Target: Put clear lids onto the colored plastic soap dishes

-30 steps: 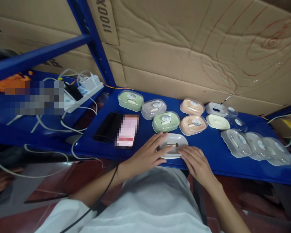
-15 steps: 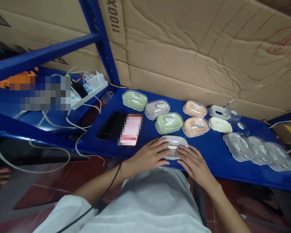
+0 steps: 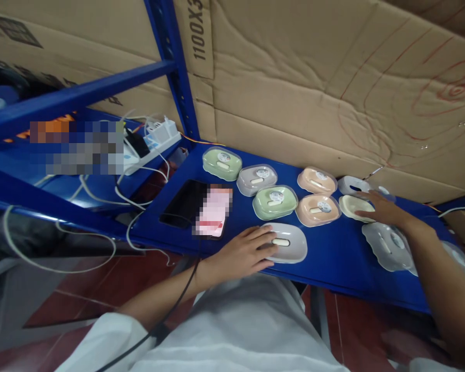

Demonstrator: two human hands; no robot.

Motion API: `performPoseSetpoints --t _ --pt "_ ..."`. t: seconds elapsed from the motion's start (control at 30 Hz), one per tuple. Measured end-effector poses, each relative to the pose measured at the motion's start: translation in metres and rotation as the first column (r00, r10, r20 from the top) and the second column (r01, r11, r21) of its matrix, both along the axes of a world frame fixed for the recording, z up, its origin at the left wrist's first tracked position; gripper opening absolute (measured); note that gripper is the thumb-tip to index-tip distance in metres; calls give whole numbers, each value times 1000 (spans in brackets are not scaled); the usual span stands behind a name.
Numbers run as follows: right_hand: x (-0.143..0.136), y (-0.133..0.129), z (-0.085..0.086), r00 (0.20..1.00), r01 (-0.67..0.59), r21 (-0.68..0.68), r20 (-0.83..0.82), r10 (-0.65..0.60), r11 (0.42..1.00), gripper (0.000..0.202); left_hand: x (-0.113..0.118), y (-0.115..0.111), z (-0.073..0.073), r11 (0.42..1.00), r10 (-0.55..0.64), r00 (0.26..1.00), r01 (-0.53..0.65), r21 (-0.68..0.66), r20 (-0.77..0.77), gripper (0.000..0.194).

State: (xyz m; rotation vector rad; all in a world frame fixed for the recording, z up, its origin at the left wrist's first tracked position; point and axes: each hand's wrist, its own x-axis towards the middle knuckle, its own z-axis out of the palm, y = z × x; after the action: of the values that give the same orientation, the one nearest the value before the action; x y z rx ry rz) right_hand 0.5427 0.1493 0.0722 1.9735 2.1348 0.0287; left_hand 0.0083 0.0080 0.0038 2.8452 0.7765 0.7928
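A pale grey oval soap dish [image 3: 294, 242] lies near the blue shelf's front edge, with a cream bar-shaped insert in its middle slot. My left hand [image 3: 250, 249] rests over its left side, fingers stretched out and spread. To the right, my right hand [image 3: 385, 209] reaches out with fingers apart; its thumb overlaps a cream oval dish [image 3: 354, 206], and its other fingertips are beside a grey slotted piece [image 3: 352, 185]. Whether they touch a clear lid [image 3: 383, 194] there is hard to tell. Below that forearm lies a clear-lidded grey dish [image 3: 386, 248].
Green lidded dishes [image 3: 275, 203], a lidded grey one [image 3: 257, 181] and peach ones [image 3: 318, 210] stand at the back. A phone [image 3: 213, 212] lies left beside a black object [image 3: 182, 201]. Cables and a power strip [image 3: 155, 144] are farther left. Cardboard [image 3: 275, 103] walls the rear.
My right hand has left the grey soap dish and moved right and away from me to the cream dish. My left hand stays on the grey dish. The view has shifted slightly.
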Motion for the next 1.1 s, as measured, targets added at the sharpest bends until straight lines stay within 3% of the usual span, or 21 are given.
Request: performPoseSetpoints --t 0.17,0.63,0.83,0.93,1.03,1.1 --pt "1 19 -13 997 -18 -35 -73 15 999 75 -1 1 1 1000 -12 1000 12 -5 -17 37" --pt "-16 12 -10 994 -15 112 -104 27 994 68 0 1 3 1000 -8 999 7 -29 -36 35" --pt "-27 11 0 987 -46 174 -146 72 984 51 1 1 3 1000 -7 1000 6 -27 -23 34" --pt "-8 15 13 995 74 288 -92 -50 955 56 1 2 3 999 -12 1000 11 -38 -17 34" --pt "29 23 19 972 222 297 11 -235 929 71 0 2 3 999 -19 1000 18 -42 -14 35" --pt "54 27 16 976 198 248 45 -215 948 70 0 2 4 999 -16 1000 16 -43 -3 35"
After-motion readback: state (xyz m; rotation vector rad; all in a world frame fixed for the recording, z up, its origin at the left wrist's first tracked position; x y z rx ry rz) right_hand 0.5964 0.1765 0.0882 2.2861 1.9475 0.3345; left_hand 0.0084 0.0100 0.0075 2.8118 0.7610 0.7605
